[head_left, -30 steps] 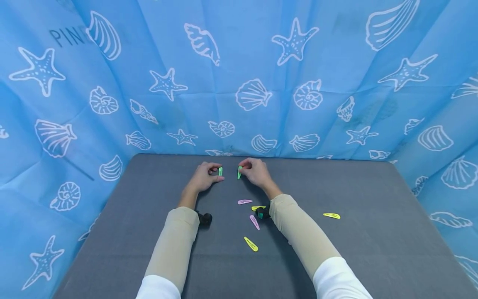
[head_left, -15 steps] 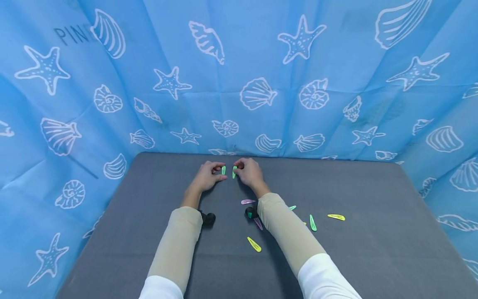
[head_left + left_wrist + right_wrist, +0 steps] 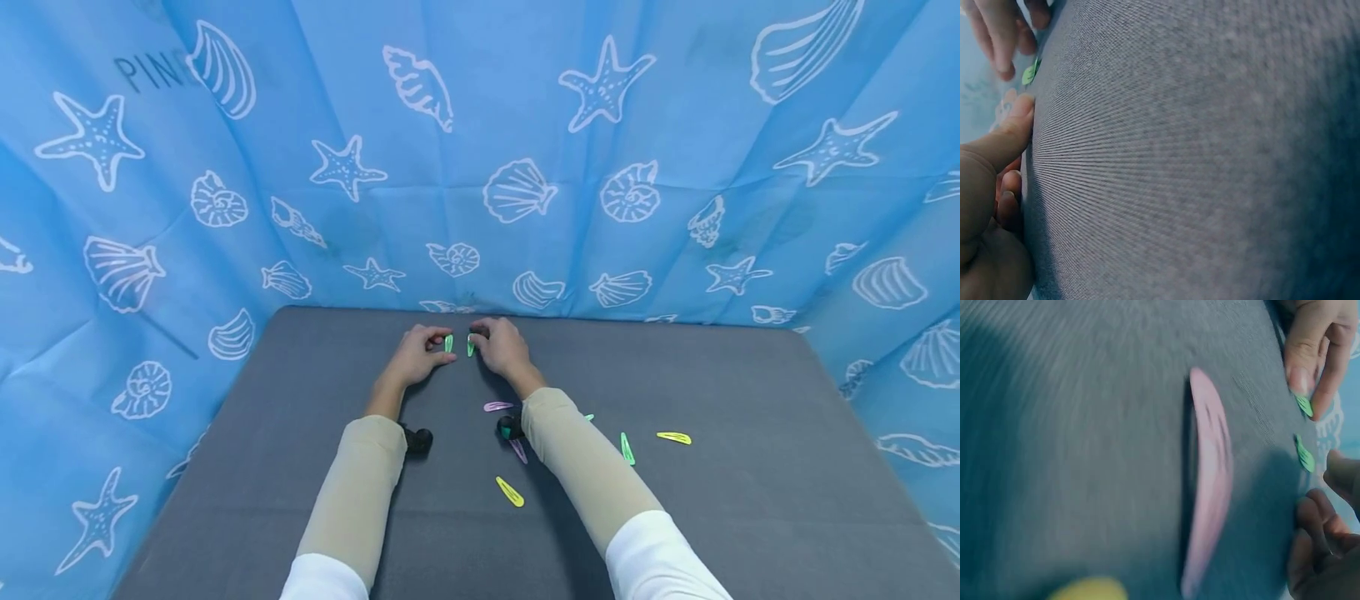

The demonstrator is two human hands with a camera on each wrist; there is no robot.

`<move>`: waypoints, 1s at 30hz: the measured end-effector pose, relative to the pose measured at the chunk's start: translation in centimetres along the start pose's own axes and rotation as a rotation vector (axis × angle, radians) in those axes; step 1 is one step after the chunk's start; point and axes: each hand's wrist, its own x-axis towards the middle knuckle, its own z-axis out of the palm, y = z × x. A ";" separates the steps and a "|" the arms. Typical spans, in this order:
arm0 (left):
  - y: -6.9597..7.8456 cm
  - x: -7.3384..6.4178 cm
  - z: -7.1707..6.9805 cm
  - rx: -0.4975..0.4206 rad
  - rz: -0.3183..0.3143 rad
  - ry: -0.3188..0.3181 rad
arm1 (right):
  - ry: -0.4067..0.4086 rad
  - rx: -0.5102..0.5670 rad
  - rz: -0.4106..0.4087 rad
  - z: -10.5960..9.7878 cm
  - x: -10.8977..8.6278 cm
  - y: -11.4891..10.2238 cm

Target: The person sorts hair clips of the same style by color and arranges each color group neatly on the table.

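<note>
At the far side of the table, my left hand [image 3: 411, 354] holds a light green snap hair clip [image 3: 448, 343] between thumb and forefinger, one digit at each end. A second green hair clip [image 3: 471, 345] lies just to its right, roughly parallel, a small gap between them. Beside that one is my right hand [image 3: 504, 346]. In the right wrist view the second clip [image 3: 1304, 455] rests on the cloth, apart from the parted thumb and fingers of the right hand [image 3: 1332, 544]. From the left wrist camera, the left hand's own clip is hidden.
Nearer on the grey table [image 3: 300, 467] lie a pink clip [image 3: 498, 407], another pink clip [image 3: 519, 451] partly covered by the right wrist camera, and yellow clips [image 3: 510, 492]. Right of the right forearm are a green clip [image 3: 627, 448] and a yellow one [image 3: 674, 437]. A blue curtain [image 3: 450, 208] hangs behind.
My right hand has brought its green clip left, close beside the other, and its fingers have loosened from it. The right forearm shifted left, uncovering green clips. My left hand stays almost still.
</note>
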 end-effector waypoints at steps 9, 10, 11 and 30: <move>-0.1 0.0 0.1 0.017 0.014 -0.002 | -0.040 -0.166 -0.104 -2.7 -2.2 0.2; -0.1 -0.1 0.0 0.019 0.015 -0.002 | -0.041 -0.193 -0.117 -3.1 -2.6 0.2; 0.0 -0.1 0.0 0.019 0.016 0.000 | -0.041 -0.214 -0.130 -3.4 -2.9 0.1; 0.2 -0.3 0.2 0.007 0.019 0.004 | -0.045 -0.471 -0.327 -7.6 -10.1 4.0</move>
